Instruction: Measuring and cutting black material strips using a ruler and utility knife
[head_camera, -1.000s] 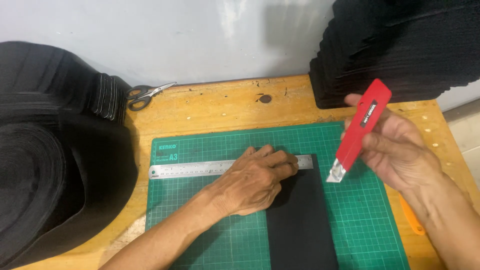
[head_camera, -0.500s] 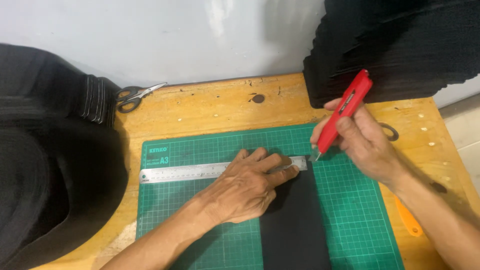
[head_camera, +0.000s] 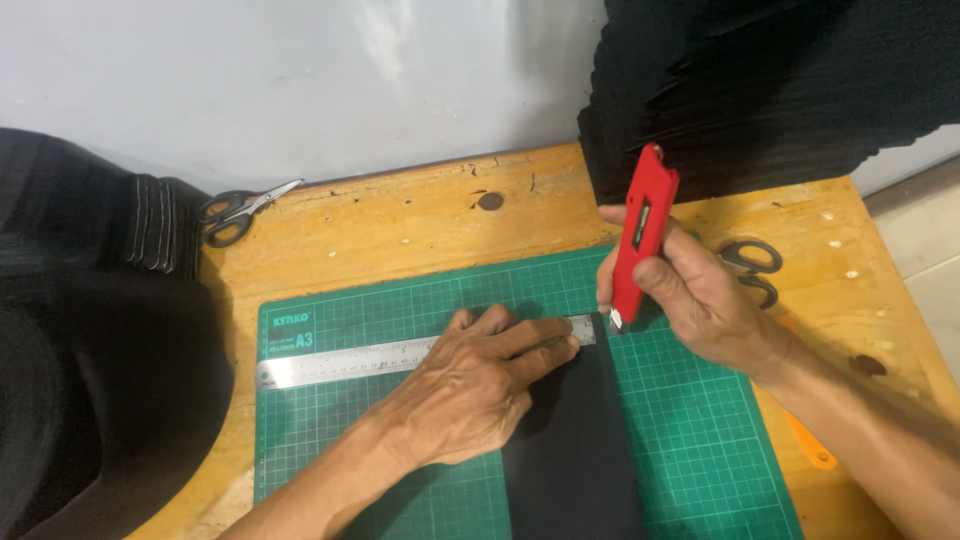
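Observation:
My left hand (head_camera: 478, 382) lies flat on a steel ruler (head_camera: 340, 361) and on a black strip of material (head_camera: 575, 440), pressing both onto the green cutting mat (head_camera: 700, 420). My right hand (head_camera: 695, 295) grips a red utility knife (head_camera: 640, 235) held nearly upright. Its blade tip touches down at the ruler's right end, on the top right corner of the black strip. The ruler runs left to right across the mat, its middle hidden under my fingers.
A tall stack of black material (head_camera: 760, 90) stands at the back right of the wooden table (head_camera: 400, 220). Black-handled scissors (head_camera: 235, 212) lie at the back left, another pair (head_camera: 752, 262) behind my right hand. Black fabric (head_camera: 90, 350) is heaped at the left. An orange tool (head_camera: 812, 448) lies at the right.
My right hand has brought the red knife down and left from above the mat to the ruler's right end, tipping it more upright. My left hand has stayed on the ruler.

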